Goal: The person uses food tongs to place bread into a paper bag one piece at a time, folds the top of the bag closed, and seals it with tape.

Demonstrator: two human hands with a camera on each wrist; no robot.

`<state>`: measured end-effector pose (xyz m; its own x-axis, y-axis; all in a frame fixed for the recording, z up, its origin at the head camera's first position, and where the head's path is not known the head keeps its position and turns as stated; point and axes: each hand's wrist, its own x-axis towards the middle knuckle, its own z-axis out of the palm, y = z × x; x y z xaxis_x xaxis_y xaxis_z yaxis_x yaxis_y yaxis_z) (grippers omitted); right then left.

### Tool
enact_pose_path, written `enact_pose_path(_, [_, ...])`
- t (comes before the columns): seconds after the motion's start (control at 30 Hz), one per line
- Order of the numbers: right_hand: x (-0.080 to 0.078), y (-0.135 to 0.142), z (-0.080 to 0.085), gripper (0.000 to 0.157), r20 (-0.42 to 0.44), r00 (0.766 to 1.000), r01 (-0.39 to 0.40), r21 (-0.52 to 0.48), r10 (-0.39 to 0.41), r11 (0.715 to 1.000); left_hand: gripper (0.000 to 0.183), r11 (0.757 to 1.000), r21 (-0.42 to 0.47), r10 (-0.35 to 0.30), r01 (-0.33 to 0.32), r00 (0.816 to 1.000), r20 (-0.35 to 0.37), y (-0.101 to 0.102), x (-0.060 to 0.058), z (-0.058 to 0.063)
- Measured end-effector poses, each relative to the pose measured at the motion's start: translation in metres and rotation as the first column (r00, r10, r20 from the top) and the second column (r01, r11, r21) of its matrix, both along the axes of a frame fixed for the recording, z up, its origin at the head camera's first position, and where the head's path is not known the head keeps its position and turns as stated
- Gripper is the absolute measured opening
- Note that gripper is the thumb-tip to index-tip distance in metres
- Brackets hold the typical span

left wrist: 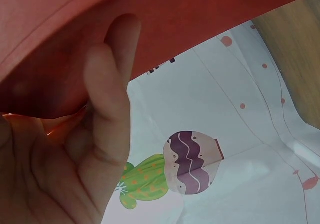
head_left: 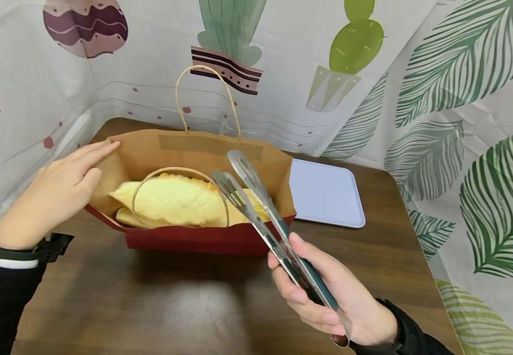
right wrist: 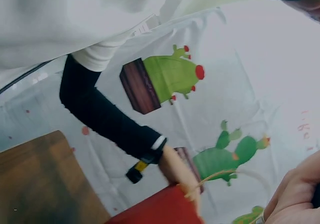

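Observation:
A red paper bag [head_left: 203,240] with a tan inside stands upright on the table, its mouth spread wide. Several pale yellow, bread-like pieces [head_left: 181,199] lie within, partly hidden by the front wall and a looped handle. My left hand [head_left: 54,185] grips the bag's left edge; in the left wrist view, bent fingers [left wrist: 107,99] lie against the red outer wall [left wrist: 170,29]. Metal tongs [head_left: 265,209] with dark green grips are held in my right hand [head_left: 327,291]. Their tips are apart, over the right part of the bag's mouth, with nothing visible between them.
A pale lavender tray [head_left: 327,195] lies behind and right of the bag on the brown wooden table [head_left: 371,261]. The bag's rear handle [head_left: 207,67] stands up in a loop. Printed cloth [head_left: 283,59] hangs along the table's back and sides.

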<state>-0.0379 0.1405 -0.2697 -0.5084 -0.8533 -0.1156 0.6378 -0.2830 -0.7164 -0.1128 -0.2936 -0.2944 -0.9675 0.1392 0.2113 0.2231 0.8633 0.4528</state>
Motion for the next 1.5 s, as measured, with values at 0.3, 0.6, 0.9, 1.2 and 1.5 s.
enact_pose_path(0.3, [0.003, 0.005, 0.003, 0.044, 0.015, 1.000, 0.001, -0.053, -0.001, 0.999, 0.057, 1.000, 0.013, 0.005, -0.005, 1.000, 0.015, -0.003, -0.003, -0.002])
enact_pose_path(0.6, [-0.005, 0.012, -0.002, 0.048, -0.039, 0.999, 0.026, -0.112, -0.031, 0.993, 0.057, 1.000, 0.004, 0.005, -0.005, 1.000, 0.010, -0.001, 0.000, -0.002])
enact_pose_path(0.9, [-0.023, 0.046, -0.015, 0.054, -0.069, 0.983, 0.152, -0.201, -0.169, 0.968, 0.056, 1.000, 0.017, 0.001, -0.001, 1.000, 0.013, -0.004, -0.001, -0.004])
enact_pose_path(1.2, [-0.054, 0.096, -0.049, 0.046, -0.112, 0.928, 0.348, -0.084, -0.356, 0.934, 0.057, 1.000, 0.006, 0.003, -0.003, 1.000, 0.009, -0.003, -0.003, -0.001])
enact_pose_path(1.5, [-0.082, 0.150, -0.097, 0.039, -0.216, 0.769, 0.638, 0.213, -0.601, 0.740, 0.056, 1.000, 0.001, 0.004, -0.004, 1.000, 0.019, -0.002, -0.005, -0.001])
